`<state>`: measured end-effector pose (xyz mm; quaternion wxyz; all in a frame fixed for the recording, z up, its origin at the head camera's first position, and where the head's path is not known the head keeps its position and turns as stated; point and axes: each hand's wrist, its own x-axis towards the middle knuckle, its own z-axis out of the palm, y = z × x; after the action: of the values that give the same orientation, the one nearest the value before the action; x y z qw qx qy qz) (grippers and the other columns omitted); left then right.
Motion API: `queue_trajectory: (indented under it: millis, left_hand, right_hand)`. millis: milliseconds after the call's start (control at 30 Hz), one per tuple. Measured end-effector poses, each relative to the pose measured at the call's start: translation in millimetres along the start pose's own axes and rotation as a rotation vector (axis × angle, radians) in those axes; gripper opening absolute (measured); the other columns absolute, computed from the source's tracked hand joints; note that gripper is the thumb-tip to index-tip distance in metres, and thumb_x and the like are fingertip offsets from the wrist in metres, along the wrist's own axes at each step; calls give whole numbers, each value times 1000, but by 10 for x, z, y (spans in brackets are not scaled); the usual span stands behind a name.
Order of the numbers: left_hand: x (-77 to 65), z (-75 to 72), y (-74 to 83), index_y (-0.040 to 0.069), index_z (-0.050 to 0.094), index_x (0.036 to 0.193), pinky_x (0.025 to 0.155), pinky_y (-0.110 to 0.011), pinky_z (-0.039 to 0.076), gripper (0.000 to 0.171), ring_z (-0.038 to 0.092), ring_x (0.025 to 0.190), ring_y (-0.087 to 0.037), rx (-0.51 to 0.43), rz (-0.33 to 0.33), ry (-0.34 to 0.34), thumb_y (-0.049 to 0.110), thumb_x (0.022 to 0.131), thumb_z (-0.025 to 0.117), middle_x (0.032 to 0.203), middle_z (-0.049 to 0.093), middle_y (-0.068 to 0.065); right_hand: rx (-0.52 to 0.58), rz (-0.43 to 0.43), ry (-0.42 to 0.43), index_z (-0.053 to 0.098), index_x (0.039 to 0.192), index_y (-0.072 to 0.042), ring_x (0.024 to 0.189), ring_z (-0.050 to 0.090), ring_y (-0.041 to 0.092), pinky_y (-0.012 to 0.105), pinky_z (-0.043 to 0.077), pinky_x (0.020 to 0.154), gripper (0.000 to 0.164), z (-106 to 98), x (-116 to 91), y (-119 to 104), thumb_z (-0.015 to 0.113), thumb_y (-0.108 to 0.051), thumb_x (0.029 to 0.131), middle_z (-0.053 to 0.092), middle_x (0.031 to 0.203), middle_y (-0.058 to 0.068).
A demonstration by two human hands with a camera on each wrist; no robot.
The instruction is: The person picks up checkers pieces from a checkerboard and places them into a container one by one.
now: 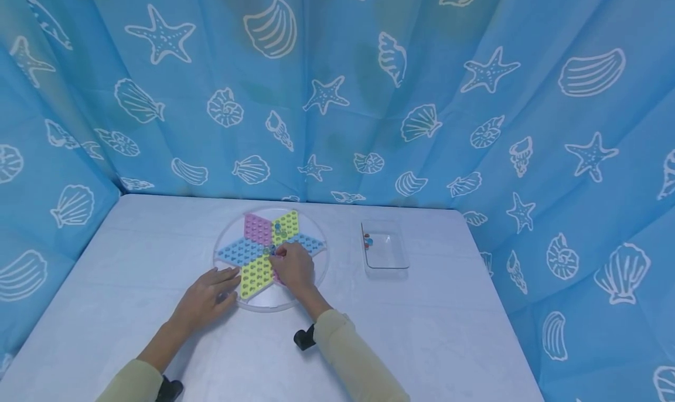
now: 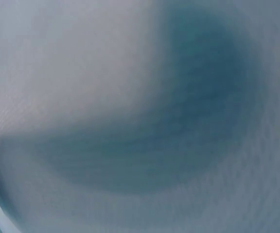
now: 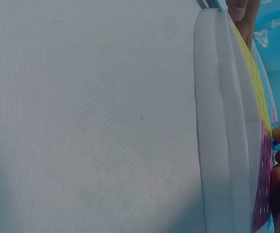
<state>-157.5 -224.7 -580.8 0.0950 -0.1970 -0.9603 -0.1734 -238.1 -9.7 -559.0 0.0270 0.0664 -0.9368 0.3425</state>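
Observation:
A round Chinese checkers board (image 1: 276, 301) with a pink, yellow and blue star lies on the table. My right hand (image 1: 296, 267) is over its middle, fingers curled down. In the right wrist view, thumb and fingertips pinch a glass marble (image 3: 276, 144) with blue in it, close to the pink and yellow holes. Several other marbles (image 1: 278, 227) sit in the far yellow point and near the center. My left hand (image 1: 205, 299) rests with extended fingers at the board's near left rim. The left wrist view shows only blurred cloth and shadow.
Right of the board stands a clear plastic box (image 1: 390, 252) with several orange and blue marbles (image 1: 368, 241) along its left side. White cloth covers the table (image 1: 443, 320). A blue curtain (image 1: 343, 132) with shell prints hangs behind and at both sides.

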Motion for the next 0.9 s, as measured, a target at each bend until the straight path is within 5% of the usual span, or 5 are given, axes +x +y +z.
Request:
queue_trajectory:
  millis: [533,900]
  left_hand:
    - [3,10,3,5,70,123,115,-51,34,37,55,127,-33,5,-9,-16,23,91,68,136,61,-12]
    - [4,-10,20,5,70,122,114,-51,34,36,55,126,-33,9,-14,-9,22,90,69,136,61,-13]
  right_hand:
    - [-18,11,-11,72,95,-16,74,52,7,23,48,66,15,-10,-5,-6,74,-30,89,56,83,-8]
    - [133,-6,-12,74,99,-14,78,56,7,23,51,71,17,-38,-8,59,75,-26,88,62,87,-8]
